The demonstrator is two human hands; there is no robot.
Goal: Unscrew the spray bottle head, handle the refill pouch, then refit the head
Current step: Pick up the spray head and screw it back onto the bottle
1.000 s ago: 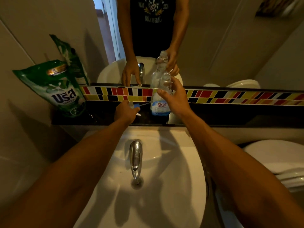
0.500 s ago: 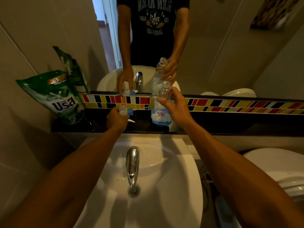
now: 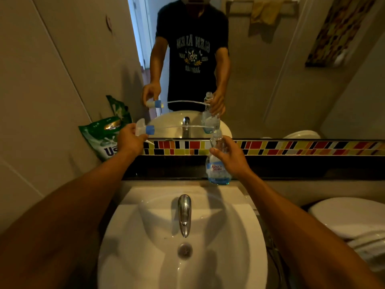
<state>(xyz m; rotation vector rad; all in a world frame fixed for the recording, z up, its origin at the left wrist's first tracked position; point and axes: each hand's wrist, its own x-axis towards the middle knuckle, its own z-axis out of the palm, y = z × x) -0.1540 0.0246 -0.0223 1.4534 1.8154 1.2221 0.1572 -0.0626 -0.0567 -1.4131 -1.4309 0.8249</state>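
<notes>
My left hand (image 3: 130, 139) holds the white spray head (image 3: 143, 128) with its blue collar, lifted up and to the left. Its clear dip tube (image 3: 179, 126) stretches sideways to the right, its far end at the open neck of the bottle. My right hand (image 3: 230, 158) grips the clear spray bottle (image 3: 216, 161), which has a white label and a little blue liquid at the bottom. The bottle stands at the front edge of the dark ledge. The green refill pouch (image 3: 102, 138) leans against the left wall, partly behind my left hand.
A white basin (image 3: 145, 236) with a chrome tap (image 3: 184, 213) lies below my arms. A mirror above the coloured tile strip (image 3: 291, 147) reflects the person and both hands. A white toilet (image 3: 350, 215) sits at the right.
My left hand has risen from the ledge and swung left with the spray head, drawing the dip tube out sideways. The camera tilted up. My right hand stays on the bottle.
</notes>
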